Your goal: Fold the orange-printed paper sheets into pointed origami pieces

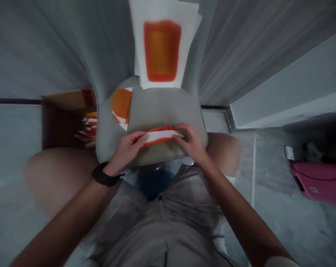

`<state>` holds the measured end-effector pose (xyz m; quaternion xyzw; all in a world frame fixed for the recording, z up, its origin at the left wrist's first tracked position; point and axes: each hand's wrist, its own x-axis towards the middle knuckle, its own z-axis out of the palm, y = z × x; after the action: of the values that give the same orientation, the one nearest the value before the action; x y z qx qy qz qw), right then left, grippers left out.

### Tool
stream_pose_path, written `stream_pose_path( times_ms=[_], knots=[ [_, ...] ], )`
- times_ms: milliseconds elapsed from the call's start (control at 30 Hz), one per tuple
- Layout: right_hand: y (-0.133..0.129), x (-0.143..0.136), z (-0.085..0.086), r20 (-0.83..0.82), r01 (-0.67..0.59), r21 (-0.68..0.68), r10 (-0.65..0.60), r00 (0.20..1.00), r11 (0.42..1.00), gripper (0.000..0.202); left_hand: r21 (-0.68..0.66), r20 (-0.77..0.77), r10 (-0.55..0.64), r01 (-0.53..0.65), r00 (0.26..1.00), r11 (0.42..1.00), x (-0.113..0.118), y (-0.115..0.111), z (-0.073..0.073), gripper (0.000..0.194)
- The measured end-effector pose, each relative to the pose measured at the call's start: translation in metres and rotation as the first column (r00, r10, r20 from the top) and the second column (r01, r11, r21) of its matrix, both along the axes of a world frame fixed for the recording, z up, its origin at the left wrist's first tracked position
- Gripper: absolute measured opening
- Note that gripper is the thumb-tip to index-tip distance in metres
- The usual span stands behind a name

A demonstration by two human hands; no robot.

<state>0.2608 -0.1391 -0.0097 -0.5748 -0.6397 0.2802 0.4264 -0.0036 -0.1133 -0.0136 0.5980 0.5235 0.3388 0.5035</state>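
Grey chair seat [162, 107], front edge: your left grip [127, 149] and right grip [194, 144] pinch the folded paper [159, 137] closed.
Uneven pulling could skew or tear it.

Seat [162, 105] open ahead, papers [162, 52] blocking beyond

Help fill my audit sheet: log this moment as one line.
left hand: holds white-orange strip, left end | right hand: holds right end | orange-white piece: on chair seat

The shorts [126, 209] are greyish, the wristband [103, 175] black.
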Motion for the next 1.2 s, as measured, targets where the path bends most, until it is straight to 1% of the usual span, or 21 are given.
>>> stream_pose_path(
  times_ms=[67,133,200,300,400,500,567,633,767,900,1067,1200],
  knots=[
    [0.006,0.002,-0.004,-0.052,-0.072,-0.045,0.070,0.996,0.996,0.019,0.044,-0.035,0.004,-0.002,0.999,0.999,-0.004,0.009,-0.004,0.045],
    [0.010,0.002,-0.010,-0.072,-0.122,-0.080,0.117,0.991,0.989,0.019,0.056,-0.017,0.022,-0.021,1.000,0.998,-0.005,0.013,-0.009,0.044],
    [0.011,0.001,-0.015,-0.059,-0.148,-0.086,0.144,0.988,0.985,0.020,0.029,0.030,0.053,-0.054,0.998,0.998,-0.004,0.013,-0.013,0.044],
    [0.012,-0.001,-0.020,-0.061,-0.164,-0.053,0.161,0.985,0.985,0.020,-0.007,0.071,0.115,-0.114,0.991,0.993,0.002,0.009,-0.015,0.042],
    [0.013,-0.004,-0.021,-0.085,-0.149,-0.045,0.145,0.986,0.988,0.020,-0.002,0.074,0.163,-0.163,0.984,0.987,0.006,0.007,-0.013,0.041],
    [0.013,-0.007,-0.019,-0.067,-0.110,-0.098,0.103,0.992,0.989,0.023,0.007,0.045,0.184,-0.185,0.982,0.983,0.007,0.007,-0.012,0.039],
    [0.013,-0.010,-0.019,-0.042,-0.065,-0.133,0.060,0.997,0.989,0.026,0.021,0.018,0.177,-0.177,0.984,0.984,0.006,0.007,-0.010,0.037],
    [0.013,-0.012,-0.020,-0.031,-0.025,-0.154,0.021,0.999,0.988,0.028,0.063,-0.028,0.170,-0.168,0.985,0.984,0.005,0.006,-0.009,0.034],
    [0.013,-0.015,-0.024,-0.033,-0.001,-0.178,-0.005,0.999,0.984,0.032,0.156,-0.108,0.151,-0.133,0.983,0.979,0.002,0.007,-0.007,0.035],
    [0.012,-0.016,-0.024,0.007,0.011,-0.152,-0.010,1.000,0.988,0.032,0.158,-0.127,0.113,-0.092,0.985,0.983,0.000,0.013,-0.006,0.035],
    [0.012,-0.019,-0.022,0.064,0.010,-0.100,-0.004,0.998,0.995,0.029,0.152,-0.125,0.106,-0.086,0.986,0.985,-0.002,0.019,-0.003,0.031],
    [0.012,-0.019,-0.024,0.096,0.007,-0.083,0.001,0.995,0.996,0.031,0.166,-0.117,0.127,-0.106,0.985,0.980,-0.001,0.021,-0.004,0.029]
  ],
)
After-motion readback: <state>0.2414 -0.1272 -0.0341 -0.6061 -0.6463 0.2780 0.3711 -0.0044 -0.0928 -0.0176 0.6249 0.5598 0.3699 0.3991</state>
